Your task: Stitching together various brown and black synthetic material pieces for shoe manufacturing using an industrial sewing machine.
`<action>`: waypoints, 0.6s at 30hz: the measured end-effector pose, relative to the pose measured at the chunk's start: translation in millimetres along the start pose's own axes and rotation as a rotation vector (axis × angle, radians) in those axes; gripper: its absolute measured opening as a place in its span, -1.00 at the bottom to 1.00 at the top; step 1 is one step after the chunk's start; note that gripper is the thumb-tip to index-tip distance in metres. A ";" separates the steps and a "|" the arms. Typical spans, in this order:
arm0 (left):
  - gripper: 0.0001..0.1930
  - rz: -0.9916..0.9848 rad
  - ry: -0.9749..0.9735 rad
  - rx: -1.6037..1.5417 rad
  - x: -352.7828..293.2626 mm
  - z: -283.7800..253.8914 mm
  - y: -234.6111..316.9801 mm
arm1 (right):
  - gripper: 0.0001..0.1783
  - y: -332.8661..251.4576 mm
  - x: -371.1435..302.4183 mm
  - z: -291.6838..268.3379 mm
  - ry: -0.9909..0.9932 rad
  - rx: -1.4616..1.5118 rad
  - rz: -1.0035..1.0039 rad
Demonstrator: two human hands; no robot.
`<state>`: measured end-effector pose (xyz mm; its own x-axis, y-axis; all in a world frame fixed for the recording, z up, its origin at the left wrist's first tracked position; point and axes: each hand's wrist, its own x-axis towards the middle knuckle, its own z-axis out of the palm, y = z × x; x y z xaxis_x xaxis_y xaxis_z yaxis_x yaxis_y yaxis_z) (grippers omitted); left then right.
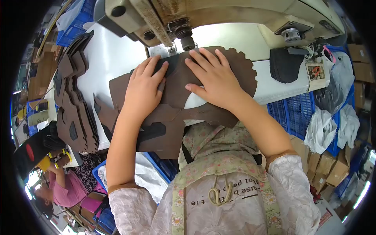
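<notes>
A large brown sheet piece (pixel 176 92) with a notched right edge and dark patches lies on the white sewing machine table (pixel 103 51), its near part hanging over the edge towards my lap. My left hand (pixel 145 86) rests flat on its left half, fingers pointing at the presser foot (pixel 172 48). On the right half lies my right hand (pixel 214 80), palm down with fingers spread. White shows through a curved gap beside my right thumb. Above stands the sewing machine (pixel 235 13); the piece's far edge is close to the foot, and whether the needle is in it I cannot tell.
Stacked brown pieces (pixel 74 105) line the table's left side. Black pieces (pixel 285 66) lie at the right. Below them hangs a blue plastic basket (pixel 290 113), near cardboard boxes (pixel 328 166). Another person (pixel 72 188) in pink sits at the lower left.
</notes>
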<state>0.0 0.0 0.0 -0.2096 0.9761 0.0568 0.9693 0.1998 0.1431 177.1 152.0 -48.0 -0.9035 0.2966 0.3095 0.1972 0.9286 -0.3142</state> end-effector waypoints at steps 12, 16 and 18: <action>-0.51 -0.022 0.096 0.034 4.5 7.2 0.4 | -0.34 18.1 23.6 -0.3 0.027 0.036 -0.104; -0.51 -0.042 0.095 0.052 4.8 8.6 -0.2 | -0.35 19.2 26.6 -0.7 0.036 0.054 -0.121; -0.51 -0.045 0.096 0.065 4.5 9.4 -0.4 | -0.36 20.7 27.4 1.0 0.036 0.059 -0.128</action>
<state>-0.2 5.1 -9.1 -0.2611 0.9542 0.1463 0.9644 0.2511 0.0836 156.0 179.1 -47.0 -0.9056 0.1848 0.3819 0.0572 0.9451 -0.3217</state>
